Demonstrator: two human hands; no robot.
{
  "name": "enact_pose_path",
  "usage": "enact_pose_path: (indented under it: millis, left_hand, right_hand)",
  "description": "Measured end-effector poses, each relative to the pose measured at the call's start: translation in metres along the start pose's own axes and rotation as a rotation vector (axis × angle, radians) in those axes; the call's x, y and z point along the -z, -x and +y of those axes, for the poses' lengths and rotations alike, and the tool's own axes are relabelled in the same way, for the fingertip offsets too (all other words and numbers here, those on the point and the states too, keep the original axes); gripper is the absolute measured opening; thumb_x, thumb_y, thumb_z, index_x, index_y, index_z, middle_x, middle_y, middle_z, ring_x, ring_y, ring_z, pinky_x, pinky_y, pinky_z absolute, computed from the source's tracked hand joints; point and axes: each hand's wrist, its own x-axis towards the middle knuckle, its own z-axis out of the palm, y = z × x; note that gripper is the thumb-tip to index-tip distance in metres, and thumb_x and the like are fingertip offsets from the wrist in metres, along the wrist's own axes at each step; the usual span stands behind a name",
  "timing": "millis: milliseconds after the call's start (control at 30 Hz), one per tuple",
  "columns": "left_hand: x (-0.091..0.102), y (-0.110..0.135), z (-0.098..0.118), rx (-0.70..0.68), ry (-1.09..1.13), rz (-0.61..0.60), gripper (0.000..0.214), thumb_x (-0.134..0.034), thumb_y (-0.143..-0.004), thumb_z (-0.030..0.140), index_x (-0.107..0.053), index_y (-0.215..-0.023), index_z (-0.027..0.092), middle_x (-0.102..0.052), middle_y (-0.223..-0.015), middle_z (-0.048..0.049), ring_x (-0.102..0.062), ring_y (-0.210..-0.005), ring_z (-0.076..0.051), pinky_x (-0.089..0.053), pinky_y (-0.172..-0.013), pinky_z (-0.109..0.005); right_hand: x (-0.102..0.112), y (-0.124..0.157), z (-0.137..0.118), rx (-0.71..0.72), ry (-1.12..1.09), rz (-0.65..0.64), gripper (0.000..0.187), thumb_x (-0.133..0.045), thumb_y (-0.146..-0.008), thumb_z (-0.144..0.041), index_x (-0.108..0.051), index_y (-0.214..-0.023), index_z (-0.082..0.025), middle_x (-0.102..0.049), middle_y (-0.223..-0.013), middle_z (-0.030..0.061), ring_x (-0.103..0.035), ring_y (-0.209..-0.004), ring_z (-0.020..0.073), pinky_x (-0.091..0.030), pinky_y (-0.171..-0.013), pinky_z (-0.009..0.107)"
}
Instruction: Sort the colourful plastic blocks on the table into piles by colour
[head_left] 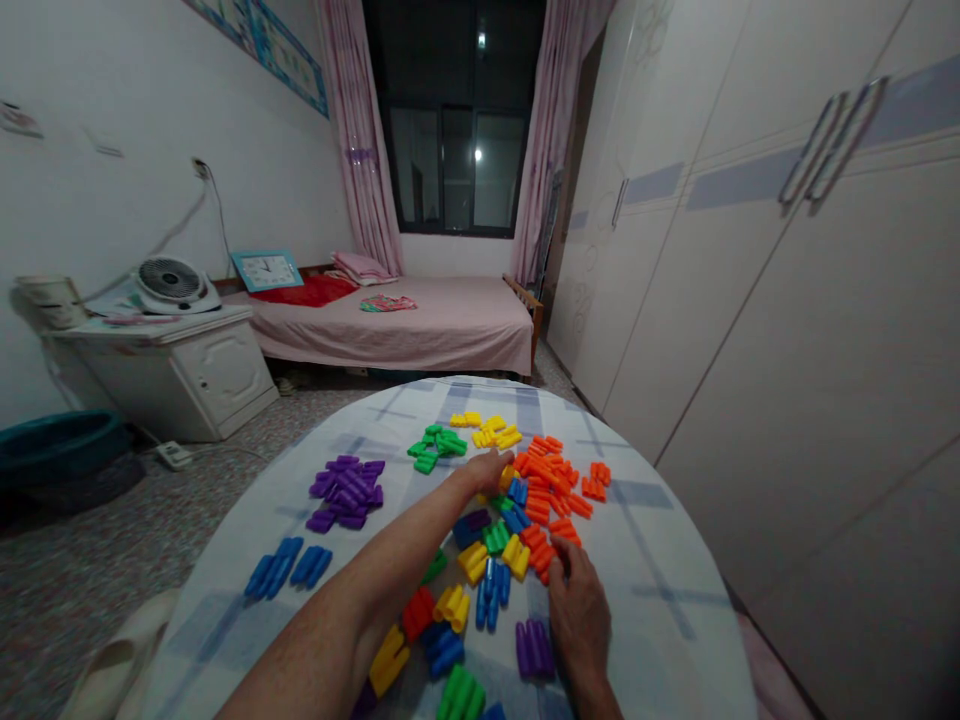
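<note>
While the left hand (pixel 491 470) stretched far across the round table (pixel 660 600) toward the centre of the frame, its fingers curled down over the near edge of the orange blocks (pixel 551 480); whether they pinched a piece or only rested there could not be told. The right hand (pixel 577 610), low and just right of centre, lay palm down with its fingers spread loosely, the tips touching the lowest orange pieces, and a purple block (pixel 534 645) sat just beside its thumb side.

The blocks seemed laid out by colour, which would explain the separate heaps: a purple pile (pixel 346 490) at left of centre, blue blocks (pixel 289 568) below it, green blocks (pixel 437 445) and yellow blocks (pixel 491 430) toward the far rim. Between the forearms a mixed heap (pixel 480 570) of blue, yellow, green and red pieces lay unsorted, close enough for either hand to draw from.

The table wore a pale cloth crossed with grey-blue bands. Beyond it, in the middle of the frame, stood a bed (pixel 442 325) under a pink cover, with a dark window (pixel 457 130) and pink curtains above. A small fan (pixel 174 285) rested on a white cabinet (pixel 187 370) at left, a clock (pixel 266 270) leaned behind it, and a white wardrobe (pixel 787 300) filled the right side.
</note>
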Motion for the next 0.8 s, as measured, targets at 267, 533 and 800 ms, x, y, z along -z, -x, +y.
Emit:
enact_pose_path:
  millis: [267,533,800]
  left_hand:
    - [-0.002,0.012,-0.012,-0.060,-0.008,0.065,0.063,-0.061,-0.071,0.019,-0.039,-0.130,0.022,-0.053,-0.124,-0.0085,-0.051,-0.113,-0.023,-0.039,-0.093,-0.030]
    - [-0.001,-0.001,0.000,-0.070,-0.048,-0.074,0.050,-0.060,-0.070,0.019,-0.055,-0.119,0.024,-0.062,-0.108,-0.0097,-0.060,-0.099,-0.026,-0.044,-0.083,-0.031]
    - [-0.009,0.009,-0.006,-0.016,0.061,0.037,0.052,-0.062,-0.069,0.019,-0.051,-0.120,0.022,-0.062,-0.108,-0.0062,-0.058,-0.099,-0.022,-0.042,-0.084,-0.028]
  right_hand:
    - [0.000,0.002,0.000,-0.010,-0.024,-0.012,0.034,-0.034,-0.084,-0.030,-0.059,-0.106,-0.022,-0.064,-0.106,0.0045,-0.058,-0.096,0.0187,-0.041,-0.083,0.029]
    - [0.002,0.001,-0.003,-0.032,-0.032,-0.033,0.033,-0.033,-0.085,-0.029,-0.058,-0.105,-0.022,-0.063,-0.108,0.0041,-0.057,-0.098,0.0188,-0.040,-0.085,0.029]
    - [0.002,0.001,-0.003,-0.005,-0.045,-0.012,0.033,-0.034,-0.084,-0.029,-0.060,-0.104,-0.021,-0.064,-0.105,0.0043,-0.059,-0.095,0.0179,-0.041,-0.083,0.028]
